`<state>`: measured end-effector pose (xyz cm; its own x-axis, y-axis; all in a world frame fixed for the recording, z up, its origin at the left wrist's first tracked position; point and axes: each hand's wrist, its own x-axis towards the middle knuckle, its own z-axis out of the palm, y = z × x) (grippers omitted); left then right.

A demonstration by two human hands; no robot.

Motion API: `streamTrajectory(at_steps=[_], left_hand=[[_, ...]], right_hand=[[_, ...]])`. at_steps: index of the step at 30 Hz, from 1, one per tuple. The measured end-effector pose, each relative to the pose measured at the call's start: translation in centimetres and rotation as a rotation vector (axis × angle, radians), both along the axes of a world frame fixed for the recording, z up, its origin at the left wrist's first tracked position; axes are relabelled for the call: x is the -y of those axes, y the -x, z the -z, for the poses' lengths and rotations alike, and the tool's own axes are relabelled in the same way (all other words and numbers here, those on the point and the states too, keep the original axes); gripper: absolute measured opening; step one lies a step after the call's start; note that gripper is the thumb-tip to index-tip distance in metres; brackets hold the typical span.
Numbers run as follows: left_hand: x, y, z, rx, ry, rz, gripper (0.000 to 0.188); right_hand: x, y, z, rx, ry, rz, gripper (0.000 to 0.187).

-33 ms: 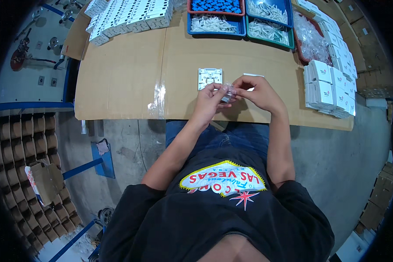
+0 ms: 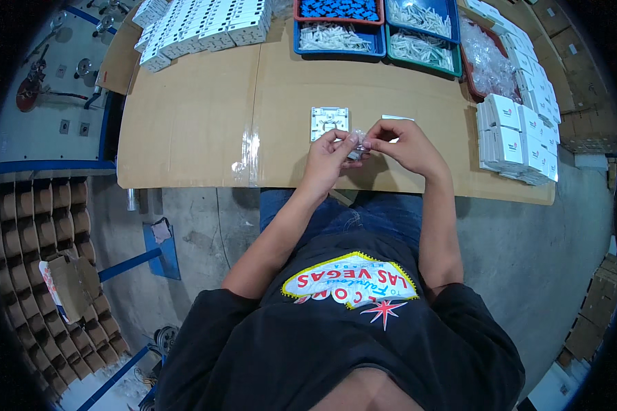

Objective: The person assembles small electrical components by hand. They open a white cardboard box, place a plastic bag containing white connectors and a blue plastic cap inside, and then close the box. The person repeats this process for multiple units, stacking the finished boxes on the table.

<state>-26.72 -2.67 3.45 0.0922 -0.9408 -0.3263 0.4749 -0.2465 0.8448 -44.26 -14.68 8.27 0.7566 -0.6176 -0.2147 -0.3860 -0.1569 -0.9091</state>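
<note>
A small clear plastic bag (image 2: 357, 140) is pinched between my two hands above the near part of the cardboard-covered table. My left hand (image 2: 330, 153) is closed on its left side, and my right hand (image 2: 403, 145) grips it with thumb and fingertips from the right. Something whitish shows in the bag, too small and covered to name. Just beyond my left fingers lies a square white plate (image 2: 330, 120) with metal parts, its lower edge partly hidden. Another flat white piece (image 2: 397, 118) peeks out behind my right hand, mostly covered by it.
Blue and green trays (image 2: 424, 59) of small white parts stand at the back, beside a red tray (image 2: 339, 22) of blue pieces. Clear plastic bags (image 2: 488, 61) fill a bin on the right. White boxes (image 2: 506, 147) are stacked at the right edge; white units (image 2: 206, 31) stand back left.
The plastic bag and the fingertips on it have shifted very slightly. Everything else stays in place.
</note>
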Motion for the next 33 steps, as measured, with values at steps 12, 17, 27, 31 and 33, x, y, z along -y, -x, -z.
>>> streamTrajectory(at_steps=[12, 17, 27, 31, 33], left_hand=[[-0.4, 0.5, -1.2, 0.21, 0.208, -0.172, 0.02], [-0.5, 0.9, -3.6, 0.152, 0.337, -0.314, 0.018], [-0.6, 1.0, -4.9, 0.192, 0.353, -0.353, 0.019], [-0.6, 1.0, -4.9, 0.214, 0.322, -0.357, 0.019], [-0.6, 1.0, -5.0, 0.217, 0.314, -0.363, 0.02]], right_hand=[[-1.6, -0.6, -1.8, 0.217, 0.041, 0.135, 0.02], [-3.1, -1.5, -2.9, 0.425, -0.172, 0.308, 0.02], [-4.1, -2.1, -2.7, 0.431, -0.136, 0.403, 0.011], [-4.1, -2.2, -2.2, 0.441, -0.121, 0.398, 0.012], [-4.2, -2.3, -2.4, 0.456, -0.134, 0.404, 0.013]])
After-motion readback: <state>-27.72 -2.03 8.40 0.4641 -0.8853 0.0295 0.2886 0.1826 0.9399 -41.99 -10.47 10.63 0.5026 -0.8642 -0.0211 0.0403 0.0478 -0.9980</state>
